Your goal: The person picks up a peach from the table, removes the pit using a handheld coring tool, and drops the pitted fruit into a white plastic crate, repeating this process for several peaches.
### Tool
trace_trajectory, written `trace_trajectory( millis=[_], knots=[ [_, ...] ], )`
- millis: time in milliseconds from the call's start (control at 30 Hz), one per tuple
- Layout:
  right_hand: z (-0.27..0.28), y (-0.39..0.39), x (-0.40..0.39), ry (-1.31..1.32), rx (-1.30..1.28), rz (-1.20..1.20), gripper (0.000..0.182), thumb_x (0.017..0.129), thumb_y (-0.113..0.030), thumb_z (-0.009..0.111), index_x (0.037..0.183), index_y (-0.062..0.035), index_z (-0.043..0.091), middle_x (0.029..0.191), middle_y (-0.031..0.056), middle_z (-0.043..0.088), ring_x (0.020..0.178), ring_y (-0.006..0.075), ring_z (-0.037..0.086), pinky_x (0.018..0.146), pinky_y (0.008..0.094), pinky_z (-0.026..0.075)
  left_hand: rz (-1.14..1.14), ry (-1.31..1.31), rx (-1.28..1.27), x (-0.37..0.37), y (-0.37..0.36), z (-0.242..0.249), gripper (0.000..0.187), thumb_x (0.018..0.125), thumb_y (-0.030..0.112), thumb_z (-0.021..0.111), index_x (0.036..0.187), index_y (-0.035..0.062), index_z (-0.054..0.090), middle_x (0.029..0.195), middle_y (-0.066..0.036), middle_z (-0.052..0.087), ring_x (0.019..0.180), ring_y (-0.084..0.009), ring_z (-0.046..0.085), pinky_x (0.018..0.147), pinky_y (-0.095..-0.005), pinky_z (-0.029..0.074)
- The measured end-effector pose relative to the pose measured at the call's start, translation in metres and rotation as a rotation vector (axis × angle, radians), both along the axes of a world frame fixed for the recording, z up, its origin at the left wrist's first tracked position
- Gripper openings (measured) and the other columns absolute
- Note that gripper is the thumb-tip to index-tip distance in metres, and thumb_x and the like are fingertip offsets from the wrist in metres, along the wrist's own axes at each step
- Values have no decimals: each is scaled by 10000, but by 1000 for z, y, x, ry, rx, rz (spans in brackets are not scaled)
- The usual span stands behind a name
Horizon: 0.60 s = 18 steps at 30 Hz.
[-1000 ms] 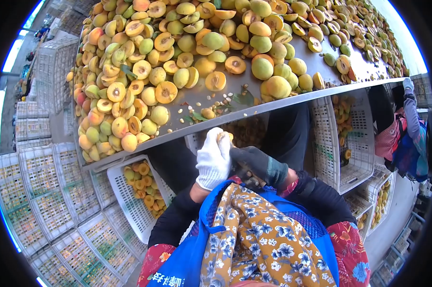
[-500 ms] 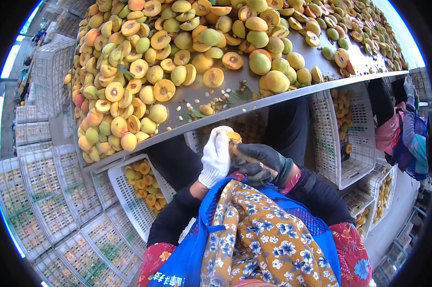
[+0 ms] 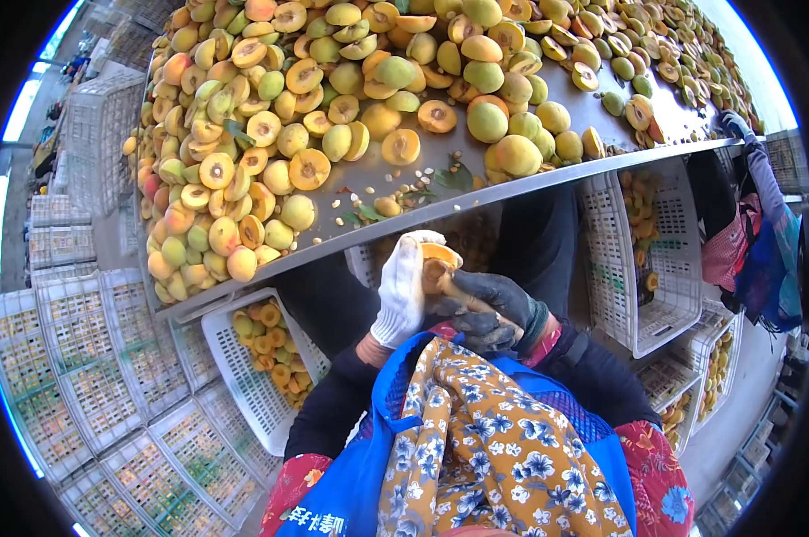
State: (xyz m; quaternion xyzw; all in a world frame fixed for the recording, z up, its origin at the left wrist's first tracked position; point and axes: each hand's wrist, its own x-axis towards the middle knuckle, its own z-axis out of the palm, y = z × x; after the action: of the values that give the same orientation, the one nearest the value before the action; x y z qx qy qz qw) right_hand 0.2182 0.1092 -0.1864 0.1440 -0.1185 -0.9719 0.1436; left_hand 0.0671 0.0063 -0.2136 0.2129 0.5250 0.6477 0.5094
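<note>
In a white knitted glove, my left hand [image 3: 401, 291] is closed around a cut apricot [image 3: 439, 254], its orange flesh facing up. My right hand [image 3: 494, 309], in a dark glove, is closed right beside the fruit on a slim tool with a tan wooden-looking handle; its working end is hidden by the fingers and the fruit. Both hands are in front of my blue apron [image 3: 350, 483], just below the edge of a metal table [image 3: 350, 240]. Whole and halved apricots [image 3: 308, 168] are heaped on that table, with small pale kernels [image 3: 410, 191] and leaves near the edge.
White plastic crates stand around me: one with apricot halves [image 3: 243, 376] at lower left, another [image 3: 608, 259] to the right under the table. Stacked crates [image 3: 73, 358] fill the far left. At the right, another person's gloved hand [image 3: 736, 123] reaches onto the table.
My left hand has tilted the apricot so more of its cut face shows, with my right hand working against it. The other person's hand has moved left onto the table.
</note>
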Motion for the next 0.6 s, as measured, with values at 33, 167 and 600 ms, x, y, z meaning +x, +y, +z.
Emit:
trace_trajectory(
  millis=[33,167,600],
  knots=[
    [4,2,-1,-34,49,-31,438,1062,-441,403,969,-38,546,523,0,459,343,97,401,333,204,316,43,-75,-73,-1,0,-2,456,1090,425,345,1188,40,570,973,-89,676,792,-119,628,684,-231,505],
    [-28,7,14,133,-39,-104,443,1063,-468,380,994,-58,533,563,18,470,341,97,389,321,223,321,148,-118,-248,-13,-9,10,432,1085,440,358,1170,76,576,861,-63,673,559,-75,564,482,-205,441],
    [-47,19,12,-246,568,48,353,1024,-443,523,1012,-96,588,602,25,520,426,117,453,379,235,346,108,1569,-949,-92,-1,67,427,993,430,543,1270,112,612,1161,-167,673,951,-412,669,873,-482,525]
  ],
)
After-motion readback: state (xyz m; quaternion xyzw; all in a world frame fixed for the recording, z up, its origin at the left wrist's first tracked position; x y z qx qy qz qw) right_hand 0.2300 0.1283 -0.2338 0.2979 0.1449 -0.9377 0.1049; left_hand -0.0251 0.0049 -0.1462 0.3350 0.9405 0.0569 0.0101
